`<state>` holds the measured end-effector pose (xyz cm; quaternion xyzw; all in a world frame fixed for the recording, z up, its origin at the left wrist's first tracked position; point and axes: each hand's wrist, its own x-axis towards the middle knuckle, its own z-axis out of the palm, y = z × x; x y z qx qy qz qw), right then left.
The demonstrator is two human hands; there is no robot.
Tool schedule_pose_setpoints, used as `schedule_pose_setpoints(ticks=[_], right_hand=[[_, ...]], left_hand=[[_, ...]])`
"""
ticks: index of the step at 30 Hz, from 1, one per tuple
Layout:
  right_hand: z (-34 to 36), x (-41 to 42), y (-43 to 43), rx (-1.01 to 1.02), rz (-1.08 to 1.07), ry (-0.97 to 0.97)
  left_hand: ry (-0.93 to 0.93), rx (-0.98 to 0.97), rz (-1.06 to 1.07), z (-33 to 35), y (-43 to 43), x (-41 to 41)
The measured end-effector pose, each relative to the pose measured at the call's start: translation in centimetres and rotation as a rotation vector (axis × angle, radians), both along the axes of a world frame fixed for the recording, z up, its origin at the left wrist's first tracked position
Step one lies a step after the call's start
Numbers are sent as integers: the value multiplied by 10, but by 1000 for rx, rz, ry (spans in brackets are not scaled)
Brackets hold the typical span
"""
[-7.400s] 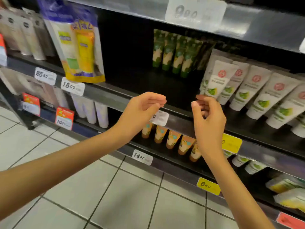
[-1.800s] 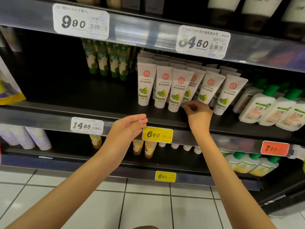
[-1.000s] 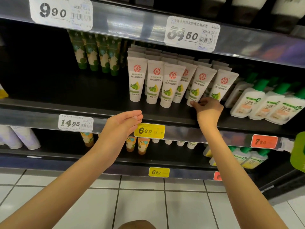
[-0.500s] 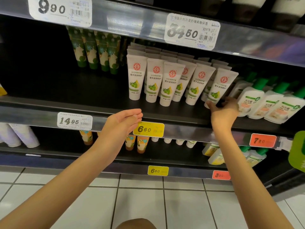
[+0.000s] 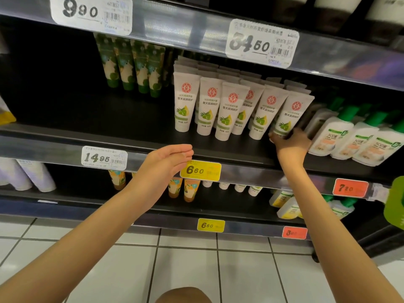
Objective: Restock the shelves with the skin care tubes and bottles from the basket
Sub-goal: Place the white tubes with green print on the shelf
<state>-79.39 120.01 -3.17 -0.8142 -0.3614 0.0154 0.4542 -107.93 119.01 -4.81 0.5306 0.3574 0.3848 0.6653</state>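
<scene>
Four dark green tubes (image 5: 131, 64) stand at the back left of the middle shelf (image 5: 87, 119). The left hand (image 5: 166, 162) hovers before the yellow tag (image 5: 200, 171) reading "660", fingers straight and pressed together, holding nothing. Six white tubes (image 5: 227, 110) front their row, each with a red round seal, "SOD" and green olives. The right hand (image 5: 290, 145) curls its fingers round the cap end of the rightmost white tube (image 5: 293, 112). Three green-capped bottles (image 5: 358, 141) marked "SOD" lean just beside it.
</scene>
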Motion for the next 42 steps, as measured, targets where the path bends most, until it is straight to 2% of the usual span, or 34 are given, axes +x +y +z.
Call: schedule_pose_setpoints(ticks=[3,6,10,14,17,21,24,28,32,34,36,38,40,42], right_hand=[[8,-15,-18,71,-9,113],[4,-70,-44,288,39,33],[-6,-170,-59,236,439,126],[-6,-250,-64,93,811,241],[-4,-316,-67,-69,1102,203],[-5,-426,-80,-83,1467,129],[-25,-507,-99,-163,1725,73],[-65,-600,-135,-311,1965,50],[-86,-669,-162,-337,2099,57],[-91,-695,-173,-354,2128,103],[-97,-715,-183,-400,2151,130],[-104,-732,-192,-471,2162,127],[-111,-748,-197,-530,2168,89],[-117,-764,-200,-558,2164,-29]], left_hand=[[-40,-24,-2,2,-3,-4],[-6,1,5,5,-12,-9],[122,39,64,8,-23,-43],[261,96,170,6,-42,-135],[333,86,283,6,-70,-224],[334,85,549,-1,-136,-347],[481,83,758,-24,-205,-433],[623,-97,1057,-75,-312,-532],[576,-402,1325,-130,-388,-567],[526,-547,1355,-155,-414,-560],[455,-676,1285,-171,-427,-543],[357,-731,1266,-181,-423,-533],[484,-695,1269,-191,-412,-533],[538,-772,1319,-201,-398,-528]])
